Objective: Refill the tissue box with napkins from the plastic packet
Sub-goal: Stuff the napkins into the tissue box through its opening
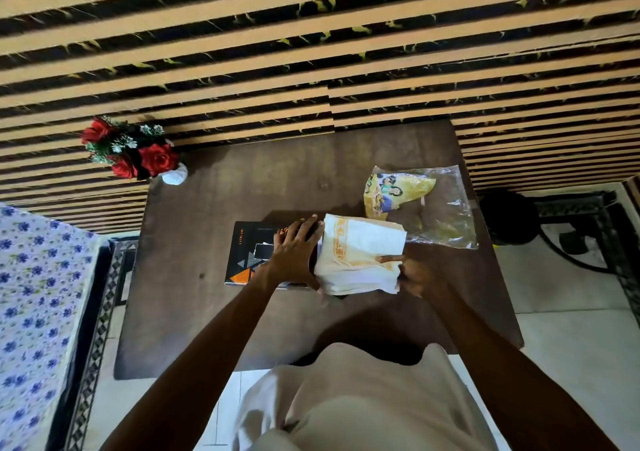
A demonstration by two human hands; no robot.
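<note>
Both hands grip a stack of white napkins [360, 255] mid-table: left hand [294, 251] on its left edge over the black tissue box [247, 255], right hand [415, 275] pinching its near-right corner. The empty plastic packet [426, 204] lies far right.

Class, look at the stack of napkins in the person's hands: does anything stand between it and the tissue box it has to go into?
Only the left hand does: it lies on the black tissue box, between its top and the napkin stack that both hands hold beside it. The emptied plastic packet lies behind, out of the way.
</note>
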